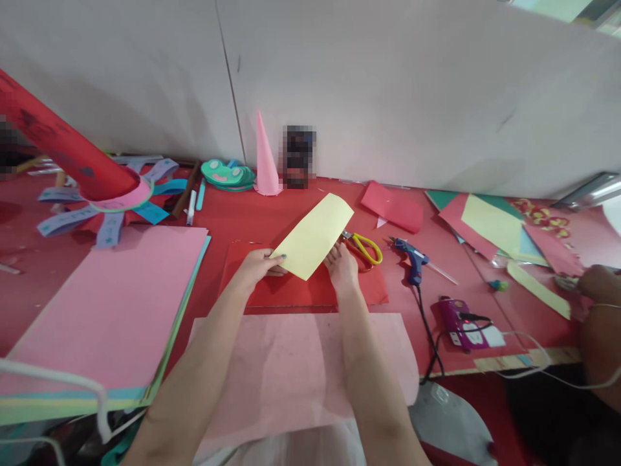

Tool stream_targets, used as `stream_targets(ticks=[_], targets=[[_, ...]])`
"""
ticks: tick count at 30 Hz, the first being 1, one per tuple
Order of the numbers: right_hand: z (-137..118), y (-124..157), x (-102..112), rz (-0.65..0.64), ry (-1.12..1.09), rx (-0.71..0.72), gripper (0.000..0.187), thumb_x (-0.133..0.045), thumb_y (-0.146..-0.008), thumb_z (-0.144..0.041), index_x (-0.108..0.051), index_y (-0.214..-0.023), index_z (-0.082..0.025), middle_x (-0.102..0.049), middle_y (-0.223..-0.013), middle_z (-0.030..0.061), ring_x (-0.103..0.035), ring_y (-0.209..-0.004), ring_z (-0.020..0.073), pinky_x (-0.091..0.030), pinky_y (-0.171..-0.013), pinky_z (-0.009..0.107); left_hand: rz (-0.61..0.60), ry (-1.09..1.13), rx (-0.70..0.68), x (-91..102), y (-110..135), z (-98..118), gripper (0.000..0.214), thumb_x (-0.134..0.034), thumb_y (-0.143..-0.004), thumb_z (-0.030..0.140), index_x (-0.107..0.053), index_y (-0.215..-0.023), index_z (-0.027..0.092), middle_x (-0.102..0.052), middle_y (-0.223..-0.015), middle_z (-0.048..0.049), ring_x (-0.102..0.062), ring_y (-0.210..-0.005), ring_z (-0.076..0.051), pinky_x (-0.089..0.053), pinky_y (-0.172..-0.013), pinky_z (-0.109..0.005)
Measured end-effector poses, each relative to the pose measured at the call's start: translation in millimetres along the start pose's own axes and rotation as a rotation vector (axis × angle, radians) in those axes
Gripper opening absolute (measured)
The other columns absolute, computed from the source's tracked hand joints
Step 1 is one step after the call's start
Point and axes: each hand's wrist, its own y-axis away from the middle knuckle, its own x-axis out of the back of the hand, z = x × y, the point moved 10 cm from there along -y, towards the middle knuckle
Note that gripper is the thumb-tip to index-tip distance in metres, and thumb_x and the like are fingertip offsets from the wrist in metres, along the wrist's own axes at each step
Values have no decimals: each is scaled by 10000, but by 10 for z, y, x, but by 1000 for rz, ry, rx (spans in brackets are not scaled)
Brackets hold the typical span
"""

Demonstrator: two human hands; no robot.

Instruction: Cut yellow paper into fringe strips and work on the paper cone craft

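A yellow strip of paper (317,233) is held slanted above the table between my two hands. My left hand (264,266) pinches its lower left corner, thumb on top and fingers underneath. At the lower right edge, my right hand (342,264) has its fingers curled against the paper, partly hidden by it. Just right of that hand lie yellow-handled scissors (366,249), their blades mostly out of sight. Below the hands is a flat red sheet (301,292), with a pale pink sheet (301,362) nearer to me.
A glue gun (414,259) and a purple power strip (463,323) with cables lie at right. Another person's hand (599,285) is at far right. Behind stands a pink paper cone (266,162). Left are stacked coloured sheets (111,298) and a red tube (68,142).
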Motion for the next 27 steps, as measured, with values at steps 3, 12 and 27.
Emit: stream_targets(ticks=[3,12,27], targets=[[-19,24,-19,-2,-9,-46,265,-422,-899,-324,-639,-852,-179,-731,-850,39,-683,-727,129,-541,-642,229,23,12,-45,21,-26,22,70,-640,-745,203,-627,-764,136,-705,-723,-50,-662,-602,-136,-558,-716,-288],[152,388,-534,-319,319,15,327,-739,-645,-367,-678,-891,-162,-719,-934,40,-674,-824,190,-568,-603,254,327,-164,-398,117,72,288,273,-574,-770,356,-419,-611,197,-560,-551,43,-613,-558,-129,-428,-545,-203],[160,372,-500,-302,318,2,208,-742,-682,-278,-693,-834,-146,-722,-801,45,-687,-597,160,-574,-490,236,403,-357,-453,87,171,372,343,-539,-771,397,-353,-571,190,-359,-502,67,-386,-510,-84,-271,-510,-196]])
